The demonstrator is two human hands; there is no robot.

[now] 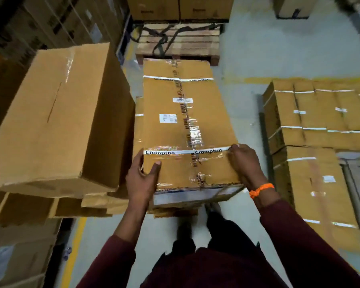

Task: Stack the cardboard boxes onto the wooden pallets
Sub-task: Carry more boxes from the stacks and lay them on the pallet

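A long brown cardboard box (181, 121) with clear tape, white labels and white "Crompton" straps lies lengthwise in front of me, its near end raised. My left hand (141, 179) clasps its near left corner, thumb on top. My right hand (244, 163) grips the near right edge at the strap; an orange band is on that wrist. More cardboard shows beneath the near end. A bare wooden pallet (179, 41) with dark straps across it lies just beyond the box's far end.
A large plain box (56, 113) sits on a stack at the left, close beside the held box. Strapped boxes (316, 125) are stacked low at the right. More boxes (181, 7) stand behind the pallet. Grey floor with yellow lines (73, 250) runs between.
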